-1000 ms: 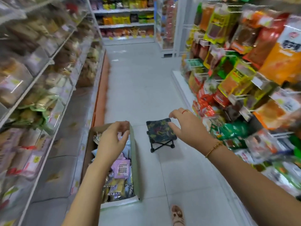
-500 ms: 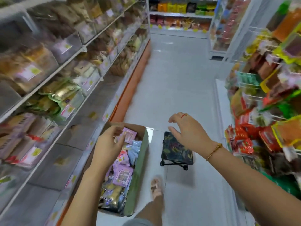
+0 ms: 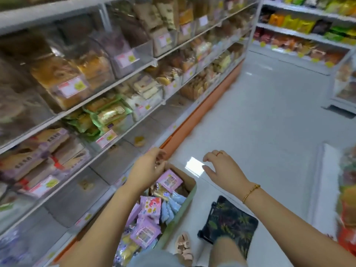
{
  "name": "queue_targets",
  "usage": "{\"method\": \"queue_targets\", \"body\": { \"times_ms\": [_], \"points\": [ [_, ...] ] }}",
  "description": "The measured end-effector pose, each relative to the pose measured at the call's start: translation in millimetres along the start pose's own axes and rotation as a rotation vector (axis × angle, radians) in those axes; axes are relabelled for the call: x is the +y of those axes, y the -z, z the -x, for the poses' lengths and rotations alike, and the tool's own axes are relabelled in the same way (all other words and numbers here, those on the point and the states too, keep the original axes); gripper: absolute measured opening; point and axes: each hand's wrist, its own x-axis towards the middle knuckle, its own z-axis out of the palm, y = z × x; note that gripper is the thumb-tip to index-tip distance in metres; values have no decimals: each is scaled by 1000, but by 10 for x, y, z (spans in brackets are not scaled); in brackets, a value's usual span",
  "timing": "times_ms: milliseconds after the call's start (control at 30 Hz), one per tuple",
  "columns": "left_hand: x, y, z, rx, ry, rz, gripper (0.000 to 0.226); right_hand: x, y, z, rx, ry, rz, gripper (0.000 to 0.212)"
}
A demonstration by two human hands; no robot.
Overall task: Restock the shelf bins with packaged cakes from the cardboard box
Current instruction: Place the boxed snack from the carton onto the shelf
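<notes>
Head view: my left hand [image 3: 148, 166] was at the box [image 3: 191, 191] far end, cakes [image 3: 170, 180] just beside, grip unclear; right hand [image 3: 223, 168] spread, farther off.

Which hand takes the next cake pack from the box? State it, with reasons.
Left, most likely. The left hand is at the far rim of the cardboard box, beside the purple pack, on the side of the shelf bins. The right hand hovers open over the floor, apart from the box.
</notes>
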Motion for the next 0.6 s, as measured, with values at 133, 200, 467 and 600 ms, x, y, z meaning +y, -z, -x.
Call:
{"method": "queue_targets", "body": {
  "times_ms": [133,200,467,600],
  "points": [
    [-183,47,-28,24,168,12,25,-29,-13,-544,-65,112,-47,23],
    [-282,75,-25,43,234,8,26,-79,-4,-832,-86,175,-59,22],
    [-741,179,-51,193,472,39,25,-376,-272,-1728,-250,410,5,22],
    [-972,99,-24,259,622,74,26,-501,-512,-2129,-351,514,56,24]
  ]
}}
